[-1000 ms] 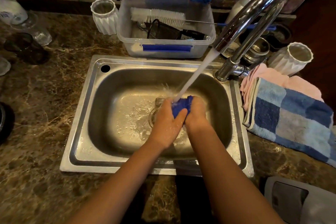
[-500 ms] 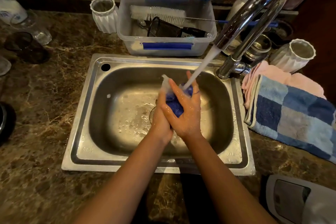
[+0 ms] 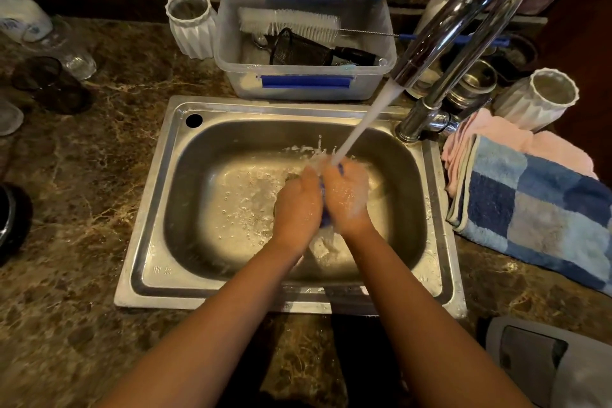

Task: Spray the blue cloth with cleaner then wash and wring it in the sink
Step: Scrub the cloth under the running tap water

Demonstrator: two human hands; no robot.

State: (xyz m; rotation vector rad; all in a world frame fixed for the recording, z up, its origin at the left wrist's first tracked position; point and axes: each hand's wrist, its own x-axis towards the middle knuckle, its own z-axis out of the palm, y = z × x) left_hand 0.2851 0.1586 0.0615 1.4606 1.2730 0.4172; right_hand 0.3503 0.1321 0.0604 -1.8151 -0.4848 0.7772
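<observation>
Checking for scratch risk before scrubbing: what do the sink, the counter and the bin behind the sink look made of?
Sink: brushed stainless steel, grey with soft reflections. Counter: polished stone, probably marble or granite, brown with pale veins; it could be an imitation. Bin: translucent plastic, since the brush shows through its wall.

tub [image 3: 304, 89] behind sink [image 3: 149, 242], folded towels [image 3: 530, 209] right of it

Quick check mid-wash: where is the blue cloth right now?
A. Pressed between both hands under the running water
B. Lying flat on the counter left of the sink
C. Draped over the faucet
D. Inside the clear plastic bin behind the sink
A: only a sliver of the blue cloth shows between the left hand and right hand, over the sink, where the stream from the faucet lands.
</observation>
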